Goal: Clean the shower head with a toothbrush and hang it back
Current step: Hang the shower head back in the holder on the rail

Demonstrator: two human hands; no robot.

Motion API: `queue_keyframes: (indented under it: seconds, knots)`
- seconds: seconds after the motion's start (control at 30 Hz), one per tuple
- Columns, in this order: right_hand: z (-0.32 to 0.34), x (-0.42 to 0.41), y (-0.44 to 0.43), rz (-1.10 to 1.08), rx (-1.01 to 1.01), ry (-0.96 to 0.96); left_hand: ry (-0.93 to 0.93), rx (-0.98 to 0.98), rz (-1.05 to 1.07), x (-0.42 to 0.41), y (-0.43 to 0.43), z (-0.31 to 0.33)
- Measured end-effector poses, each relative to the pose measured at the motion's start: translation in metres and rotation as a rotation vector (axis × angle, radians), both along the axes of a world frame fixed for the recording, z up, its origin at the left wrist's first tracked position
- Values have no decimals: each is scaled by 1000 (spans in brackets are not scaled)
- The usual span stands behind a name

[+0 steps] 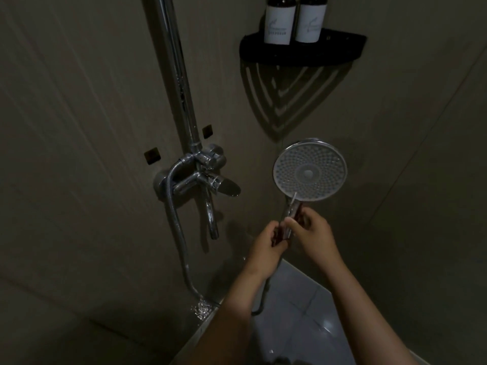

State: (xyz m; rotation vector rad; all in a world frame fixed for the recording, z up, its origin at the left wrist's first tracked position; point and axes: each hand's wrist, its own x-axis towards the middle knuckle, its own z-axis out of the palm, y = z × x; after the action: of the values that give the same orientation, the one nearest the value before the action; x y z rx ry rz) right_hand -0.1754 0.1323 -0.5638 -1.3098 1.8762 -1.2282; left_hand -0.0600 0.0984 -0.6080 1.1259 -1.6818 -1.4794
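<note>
The shower head (310, 170) is held up in the right part of the scene, its round face with the little holes turned toward the person. Its handle goes down into both hands. The left hand (266, 246) is wrapped around the low end of the handle. The right hand (311, 233), just above it, pinches a thin toothbrush (293, 200) whose tip touches the bottom edge of the face. The metal hose (176, 227) hangs down on the left from the tap (203, 177).
</note>
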Motion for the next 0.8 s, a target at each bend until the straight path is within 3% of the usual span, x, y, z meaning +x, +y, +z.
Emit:
queue_keyframes:
  seconds: [0.33,0.8]
  knots:
    - [17,-13,-30,89,15,82,48,-20,97,-13,-16,26]
    - [105,-43,-98,243,-168,128,13,-205,157,-30,-67,121]
